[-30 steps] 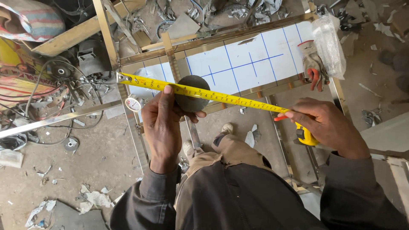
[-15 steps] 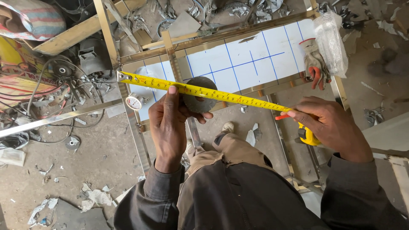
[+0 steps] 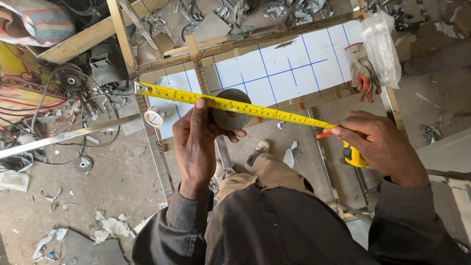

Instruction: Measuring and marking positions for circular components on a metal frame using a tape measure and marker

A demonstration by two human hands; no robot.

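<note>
A yellow tape measure blade (image 3: pixel 274 113) stretches from its hook on the left bar of a shiny metal frame (image 3: pixel 162 167) across to the right. My right hand (image 3: pixel 380 147) grips the yellow tape measure case (image 3: pixel 354 157), with a red tab by the forefinger. My left hand (image 3: pixel 196 142) holds a dark round disc (image 3: pixel 230 117) under the blade, forefinger pressed on the tape. The frame carries a white panel with blue lines (image 3: pixel 289 68).
A work glove (image 3: pixel 362 73) and a clear plastic bag (image 3: pixel 380 46) hang on the frame's right corner. A small round gauge (image 3: pixel 153 118) sits by the left bar. Cables, a motor and metal scrap lie at left; my shoe (image 3: pixel 262 145) stands on the dusty floor.
My left hand has shifted slightly right along the tape, its forefinger now on the blade beside the disc. The right hand and tape have stayed nearly still.
</note>
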